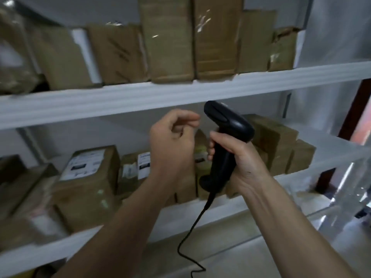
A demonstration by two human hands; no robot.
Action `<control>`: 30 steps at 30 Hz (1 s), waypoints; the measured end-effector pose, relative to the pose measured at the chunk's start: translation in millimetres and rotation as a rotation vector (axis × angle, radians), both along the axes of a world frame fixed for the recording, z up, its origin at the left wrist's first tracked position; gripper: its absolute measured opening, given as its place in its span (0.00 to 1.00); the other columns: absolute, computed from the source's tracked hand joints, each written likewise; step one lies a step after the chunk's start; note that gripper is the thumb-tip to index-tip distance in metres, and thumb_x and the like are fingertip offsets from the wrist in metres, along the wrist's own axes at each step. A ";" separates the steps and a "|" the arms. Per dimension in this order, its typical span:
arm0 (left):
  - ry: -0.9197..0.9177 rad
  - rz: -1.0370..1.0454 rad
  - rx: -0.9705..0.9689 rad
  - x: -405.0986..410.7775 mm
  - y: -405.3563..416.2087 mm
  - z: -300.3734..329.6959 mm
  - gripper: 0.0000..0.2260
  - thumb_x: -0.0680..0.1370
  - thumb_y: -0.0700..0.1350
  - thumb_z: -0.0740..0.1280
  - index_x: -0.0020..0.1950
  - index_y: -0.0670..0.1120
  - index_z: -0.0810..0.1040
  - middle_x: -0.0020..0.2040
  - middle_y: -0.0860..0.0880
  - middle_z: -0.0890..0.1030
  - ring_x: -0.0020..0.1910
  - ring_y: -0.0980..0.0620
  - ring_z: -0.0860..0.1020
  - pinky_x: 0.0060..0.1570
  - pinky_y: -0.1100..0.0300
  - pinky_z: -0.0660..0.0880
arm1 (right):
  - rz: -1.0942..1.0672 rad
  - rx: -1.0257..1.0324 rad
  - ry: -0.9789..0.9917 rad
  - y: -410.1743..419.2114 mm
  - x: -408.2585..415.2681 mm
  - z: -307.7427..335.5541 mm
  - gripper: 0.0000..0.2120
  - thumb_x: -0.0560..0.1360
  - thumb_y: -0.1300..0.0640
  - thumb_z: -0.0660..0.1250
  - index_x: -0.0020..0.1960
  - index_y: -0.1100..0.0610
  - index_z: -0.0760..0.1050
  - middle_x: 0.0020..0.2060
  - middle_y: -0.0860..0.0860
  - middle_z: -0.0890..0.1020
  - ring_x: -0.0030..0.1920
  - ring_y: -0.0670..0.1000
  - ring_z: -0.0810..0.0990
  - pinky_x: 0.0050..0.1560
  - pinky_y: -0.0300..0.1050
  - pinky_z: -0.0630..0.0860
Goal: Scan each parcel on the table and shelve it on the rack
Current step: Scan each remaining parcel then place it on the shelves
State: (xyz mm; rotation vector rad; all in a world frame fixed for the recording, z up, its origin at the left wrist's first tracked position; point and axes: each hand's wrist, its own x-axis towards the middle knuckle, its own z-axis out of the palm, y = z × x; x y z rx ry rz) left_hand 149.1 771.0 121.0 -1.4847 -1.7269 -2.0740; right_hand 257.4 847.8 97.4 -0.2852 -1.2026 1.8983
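Observation:
I face a white rack (140, 97) filled with brown cardboard parcels. My right hand (239, 157) grips the handle of a black barcode scanner (226, 125), whose head points up and left; its cord (192, 227) hangs down. My left hand (172, 141) hovers just left of the scanner with fingers loosely curled and holds nothing. Behind my hands, on the middle shelf, stand labelled parcels (88, 177). Several upright parcels (168, 41) line the upper shelf.
More brown boxes (281, 145) are stacked at the right end of the middle shelf (301, 175). A dark red post (355, 109) stands to the right of the rack. Clear plastic sheeting (345, 197) hangs at the lower right. The image is motion-blurred.

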 end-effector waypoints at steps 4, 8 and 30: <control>-0.137 0.105 -0.057 -55.6 -79.7 -37.3 0.18 0.74 0.29 0.62 0.42 0.52 0.80 0.39 0.53 0.83 0.38 0.58 0.80 0.41 0.64 0.76 | 0.140 0.064 -0.069 -61.4 -51.0 -28.5 0.05 0.68 0.61 0.74 0.43 0.58 0.80 0.32 0.52 0.77 0.32 0.49 0.76 0.35 0.41 0.76; -0.291 0.231 -0.100 -113.2 -171.2 -72.4 0.17 0.73 0.28 0.63 0.40 0.50 0.81 0.36 0.55 0.82 0.35 0.58 0.78 0.41 0.63 0.74 | 0.270 0.062 -0.110 -133.4 -115.3 -56.7 0.06 0.67 0.61 0.73 0.40 0.58 0.76 0.31 0.52 0.75 0.30 0.49 0.74 0.34 0.41 0.73; -0.682 0.696 -0.217 -305.5 -566.2 -152.5 0.15 0.77 0.32 0.61 0.43 0.49 0.81 0.38 0.53 0.81 0.31 0.62 0.78 0.37 0.66 0.79 | 0.564 0.060 -0.494 -469.1 -343.0 -141.7 0.07 0.71 0.64 0.74 0.35 0.57 0.80 0.29 0.55 0.76 0.31 0.52 0.74 0.36 0.47 0.72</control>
